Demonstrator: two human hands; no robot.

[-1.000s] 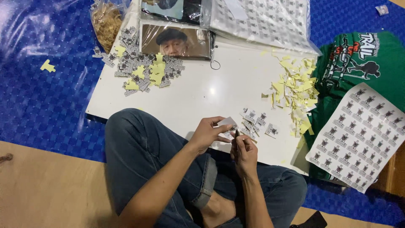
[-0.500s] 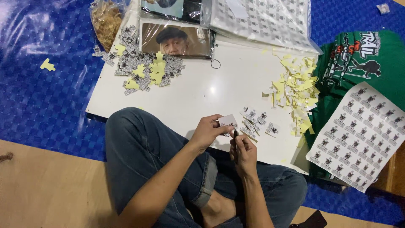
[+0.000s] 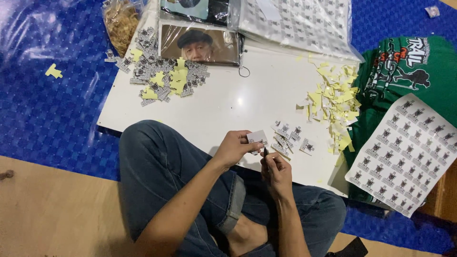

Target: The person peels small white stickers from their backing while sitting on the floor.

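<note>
My left hand (image 3: 236, 147) pinches a small white sticker piece (image 3: 257, 137) just above the near edge of a white board (image 3: 228, 97). My right hand (image 3: 274, 167) is closed around a thin dark tool (image 3: 265, 152) whose tip touches the piece's lower edge. Several small cut stickers (image 3: 289, 137) lie on the board just right of my hands. My knees in blue jeans (image 3: 162, 171) are under both forearms.
A heap of printed stickers and yellow backings (image 3: 159, 76) lies at the board's far left. Yellow paper scraps (image 3: 335, 100) pile at the right. A sticker sheet (image 3: 404, 152) rests on green cloth (image 3: 409, 66). A photo (image 3: 200, 44) and a bagged sheet (image 3: 295, 24) lie behind.
My hands stay nearly still at the board's near edge; the white piece has turned slightly in my left fingers.
</note>
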